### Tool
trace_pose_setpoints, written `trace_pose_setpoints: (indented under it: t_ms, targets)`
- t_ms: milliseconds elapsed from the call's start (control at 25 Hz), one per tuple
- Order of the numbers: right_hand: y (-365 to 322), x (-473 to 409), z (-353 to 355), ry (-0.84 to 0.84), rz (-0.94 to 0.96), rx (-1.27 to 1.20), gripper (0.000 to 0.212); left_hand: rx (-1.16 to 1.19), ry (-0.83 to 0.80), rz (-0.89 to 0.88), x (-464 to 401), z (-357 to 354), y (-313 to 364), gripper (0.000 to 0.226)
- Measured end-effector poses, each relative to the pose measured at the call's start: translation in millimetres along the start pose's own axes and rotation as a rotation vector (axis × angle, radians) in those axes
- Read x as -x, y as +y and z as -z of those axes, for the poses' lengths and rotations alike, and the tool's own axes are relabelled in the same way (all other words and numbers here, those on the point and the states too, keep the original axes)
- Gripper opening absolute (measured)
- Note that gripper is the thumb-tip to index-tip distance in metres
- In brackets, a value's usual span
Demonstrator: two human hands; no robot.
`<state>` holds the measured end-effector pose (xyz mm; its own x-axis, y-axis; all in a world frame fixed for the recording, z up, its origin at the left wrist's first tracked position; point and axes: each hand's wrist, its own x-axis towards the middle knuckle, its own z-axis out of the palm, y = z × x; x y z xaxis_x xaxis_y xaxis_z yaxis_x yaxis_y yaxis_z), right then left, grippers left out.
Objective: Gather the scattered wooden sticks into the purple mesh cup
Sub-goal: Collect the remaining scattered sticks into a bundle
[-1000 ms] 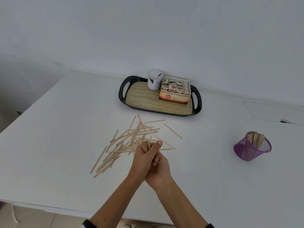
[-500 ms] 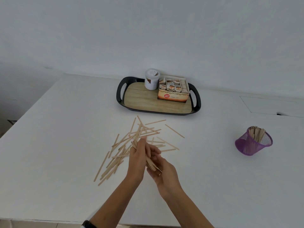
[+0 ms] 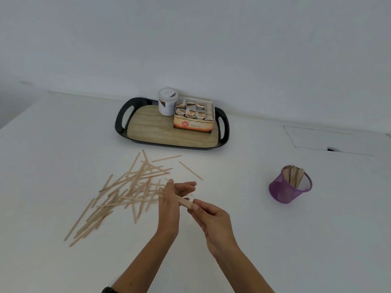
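Observation:
Several pale wooden sticks (image 3: 127, 191) lie scattered on the white table, left of centre. A small bundle of sticks (image 3: 182, 201) is held level between both hands. My left hand (image 3: 171, 199) cups the bundle's left part, fingers loosely spread. My right hand (image 3: 209, 216) pinches the bundle's right end with thumb and fingers. The purple mesh cup (image 3: 283, 191) stands tilted to the right, well apart from my hands, with several sticks (image 3: 294, 175) standing inside it.
A black tray with a wood-look base (image 3: 152, 132) sits at the back, holding a white jar (image 3: 167, 101) and an open box of sachets (image 3: 194, 116). One single stick (image 3: 190, 170) lies apart from the pile. A cut-out panel (image 3: 330, 140) marks the table's far right.
The bundle went from upright in my clasped hands to lying level. My right hand slid out to the bundle's right end, and my hands moved apart.

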<state>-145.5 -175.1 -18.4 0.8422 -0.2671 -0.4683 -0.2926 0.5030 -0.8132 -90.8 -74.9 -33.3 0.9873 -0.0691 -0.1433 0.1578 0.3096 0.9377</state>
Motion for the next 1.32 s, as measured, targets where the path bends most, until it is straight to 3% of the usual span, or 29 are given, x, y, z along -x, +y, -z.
trace_pose_setpoints:
  t_ms: [120,240,440,520,680,880,1080,1320]
  targets:
    - [-27.9,-11.8,40.0,0.046,0.120,0.054,0.015,-0.071,-0.169,-0.043,-0.3,-32.8,-18.6,0.054]
    - [-79.1,-26.4,83.6,0.136,0.344,0.166,0.022,-0.418,-0.344,-0.090,-2.7,-55.5,-41.0,0.074]
    - [-194.2,-28.8,154.1,0.315,0.795,0.659,0.015,-1.398,-0.272,-0.335,-13.2,-76.3,-88.5,0.061]
    - [-231.3,-23.9,176.3,0.347,0.915,0.996,0.015,-1.547,-0.221,-0.378,-12.9,-81.5,-98.7,0.055]
    - [-271.2,-29.9,201.0,0.249,0.876,1.594,0.019,-1.583,-0.166,-0.414,-12.0,-84.7,-102.0,0.057]
    - [-252.7,-67.2,188.1,0.001,0.574,2.139,0.032,-1.616,-0.168,-0.384,-11.7,-84.0,-101.8,0.064]
    - [-232.7,-83.1,188.9,-0.048,0.489,2.156,0.030,-1.595,-0.156,-0.378,-11.5,-82.8,-102.0,0.058]
    - [-238.1,-84.2,202.3,0.122,0.630,1.735,0.028,-1.556,-0.145,-0.394,-14.3,-80.4,-102.9,0.049]
